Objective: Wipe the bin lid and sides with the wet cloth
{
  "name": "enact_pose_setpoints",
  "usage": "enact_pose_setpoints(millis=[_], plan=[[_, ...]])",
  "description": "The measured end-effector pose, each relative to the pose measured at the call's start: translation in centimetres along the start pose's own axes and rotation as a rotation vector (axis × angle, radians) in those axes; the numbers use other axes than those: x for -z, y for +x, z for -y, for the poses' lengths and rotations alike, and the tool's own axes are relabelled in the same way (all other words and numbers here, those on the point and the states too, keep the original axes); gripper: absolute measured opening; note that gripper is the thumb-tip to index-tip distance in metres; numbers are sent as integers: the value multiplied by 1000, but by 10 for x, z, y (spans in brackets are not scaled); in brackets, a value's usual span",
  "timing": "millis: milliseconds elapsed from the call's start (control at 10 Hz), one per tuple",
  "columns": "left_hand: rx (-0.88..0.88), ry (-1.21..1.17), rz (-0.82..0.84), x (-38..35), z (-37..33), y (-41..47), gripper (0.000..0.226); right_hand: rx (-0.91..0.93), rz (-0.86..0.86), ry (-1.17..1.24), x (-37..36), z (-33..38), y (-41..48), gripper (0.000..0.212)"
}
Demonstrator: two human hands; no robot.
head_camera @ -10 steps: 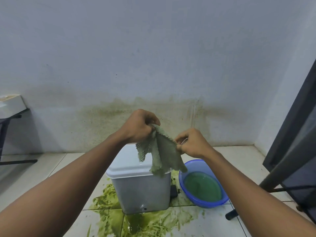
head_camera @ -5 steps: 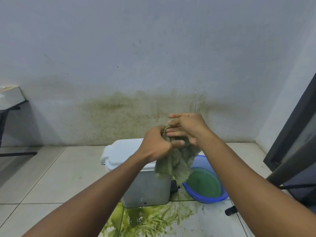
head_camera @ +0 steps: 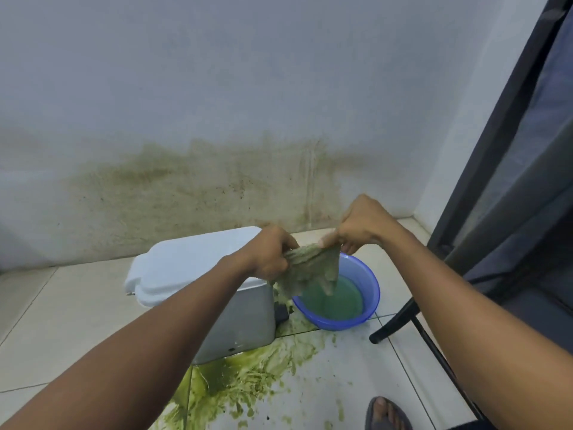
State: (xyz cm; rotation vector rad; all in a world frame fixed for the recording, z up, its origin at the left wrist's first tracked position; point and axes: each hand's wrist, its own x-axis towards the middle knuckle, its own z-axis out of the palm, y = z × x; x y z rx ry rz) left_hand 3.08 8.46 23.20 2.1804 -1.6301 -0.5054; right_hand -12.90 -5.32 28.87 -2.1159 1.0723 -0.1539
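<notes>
One cloth (head_camera: pixel 313 268), stretched between left hand (head_camera: pixel 266 256) and right hand (head_camera: pixel 362 226), both gripping

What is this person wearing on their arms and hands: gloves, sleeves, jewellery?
Nothing visible. The left hand and right hand are bare, no gloves. The left arm and right arm are uncovered to the frame edge. No watch, bracelet or ring shows.

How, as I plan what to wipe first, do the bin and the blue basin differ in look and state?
The bin is boxy, grey, with a shut white lid; the basin is round, blue and open. The bin's inside is hidden; the basin holds greenish water. Both stand on the tiled floor by the green smear.
</notes>
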Motion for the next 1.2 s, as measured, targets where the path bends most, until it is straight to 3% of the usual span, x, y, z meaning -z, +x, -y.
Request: enact_pose_setpoints(millis=[100,200,500,600,700,800,900,1000,1100,1200], plan=[[1,-16,0,-42,10,16,26,-61,175,-133,-8,-37,12,34],[-15,-13,39,-85,19,31,20,-107,200,-142,-25,-82,30,19],[15,45,323,-176,65,90,8,-338,293,188,-95,-197,62,14],[101,26,417,-192,74,114,18,-412,336,236,-105,-216,80,17],[131,21,370,-209,76,137,32,-406,236,171,-122,-232,105,18],[88,97,331,-238,80,139,63,-307,134,-125,-155,-246,119,37],[37,139,395,-261,84,127,47,-220,179,-269,-194,-253,115,38],[16,147,370,-263,88,127,57,-181,121,-319,-212,-252,112,22],[6,107,357,-259,96,130,58,-171,129,-365,-211,-250,112,26],[38,87,317,-257,93,119,46,-190,137,-383,-204,-244,106,21]])
